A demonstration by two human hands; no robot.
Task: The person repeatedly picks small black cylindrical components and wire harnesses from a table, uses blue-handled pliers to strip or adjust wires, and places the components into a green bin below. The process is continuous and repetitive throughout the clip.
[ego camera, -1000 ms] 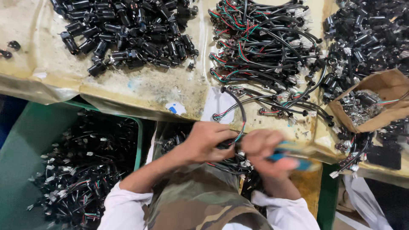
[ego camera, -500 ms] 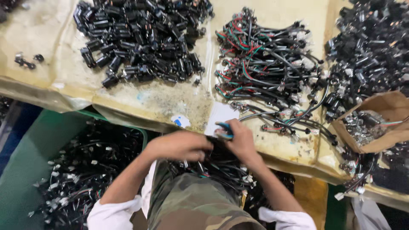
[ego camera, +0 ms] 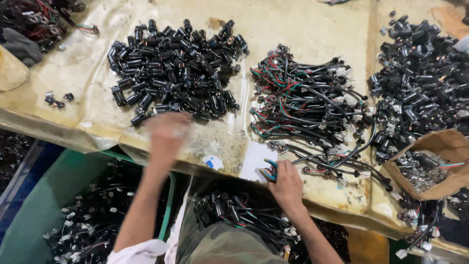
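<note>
Connectors now draw the blurred left hand, its grip unreadable, up from the lap, while the right hand clasps blue-handled pliers.

A small assembly workshop for electrical parts.

The worktable is covered with a stained yellowish sheet and it carries sorted heaps: a pile of black cylindrical connectors, a bundle of wire harnesses with red, green and black leads, and another heap of black parts at the right. A torn cardboard box holds small metal pieces, and a green plastic crate under the table edge is full of wired pieces.
</note>
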